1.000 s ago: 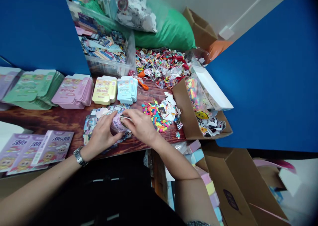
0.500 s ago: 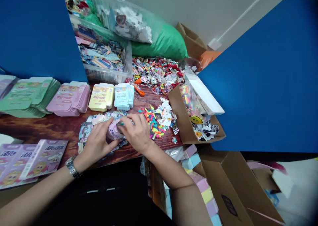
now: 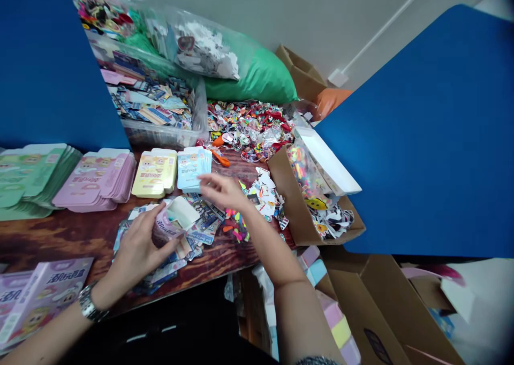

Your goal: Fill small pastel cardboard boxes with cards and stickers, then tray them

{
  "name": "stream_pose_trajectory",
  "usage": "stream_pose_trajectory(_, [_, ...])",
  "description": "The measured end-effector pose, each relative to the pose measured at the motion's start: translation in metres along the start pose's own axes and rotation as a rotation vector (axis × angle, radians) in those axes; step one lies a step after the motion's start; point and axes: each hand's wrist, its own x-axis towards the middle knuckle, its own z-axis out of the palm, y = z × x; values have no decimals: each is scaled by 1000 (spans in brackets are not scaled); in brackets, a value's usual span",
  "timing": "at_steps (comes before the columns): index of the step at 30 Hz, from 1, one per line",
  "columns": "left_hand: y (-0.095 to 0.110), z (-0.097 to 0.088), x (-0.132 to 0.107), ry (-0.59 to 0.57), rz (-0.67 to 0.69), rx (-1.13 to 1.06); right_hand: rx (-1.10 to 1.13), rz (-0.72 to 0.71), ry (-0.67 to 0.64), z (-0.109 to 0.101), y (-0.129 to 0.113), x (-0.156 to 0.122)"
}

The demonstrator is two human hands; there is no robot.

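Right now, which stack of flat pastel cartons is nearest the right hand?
The light blue stack, rightmost in the row, beside the right hand; yellow, pink, green lie farther left.

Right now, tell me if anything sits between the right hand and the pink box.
Nothing visible does. The right hand hovers open just right of the pink box, which the left hand holds, flap open; only flat cards lie beneath the gap.

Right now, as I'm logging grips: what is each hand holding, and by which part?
The left hand has its grip on the small pink box, at the end opposite its open flap. The right hand holds nothing visible.
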Motion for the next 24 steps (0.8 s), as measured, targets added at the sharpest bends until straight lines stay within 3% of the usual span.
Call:
stream_pose_trajectory(2, [-2, 0, 1, -10, -30, 0, -363, 288, 131, -14, 24, 30])
stream_pose_trajectory(4, [-3, 1, 0, -11, -27, -7, -487, 406, 160, -21, 43, 60])
stream_pose_trajectory(7, [-2, 3, -2, -3, -20, -8, -514, 431, 119, -22, 58, 90])
stream_pose_trajectory(10, [-2, 2, -2, 13, -28, 0, -523, 425, 115, -25, 62, 99])
stream_pose_trajectory(13, [-2, -1, 1, 24, -63, -9, -508, 417, 187, -42, 62, 89])
stream_pose_trajectory(17, [-1, -1, 7, 19, -145, -44, -406, 323, 295, -70, 48, 54])
stream_pose_trajectory(21, [2, 2, 12, 4, -224, -52, 136, 4, 352, -78, 9, 12])
stream_pose_trajectory(24, [6, -2, 15, 0, -249, -69, 411, -123, 252, -68, -29, -14])
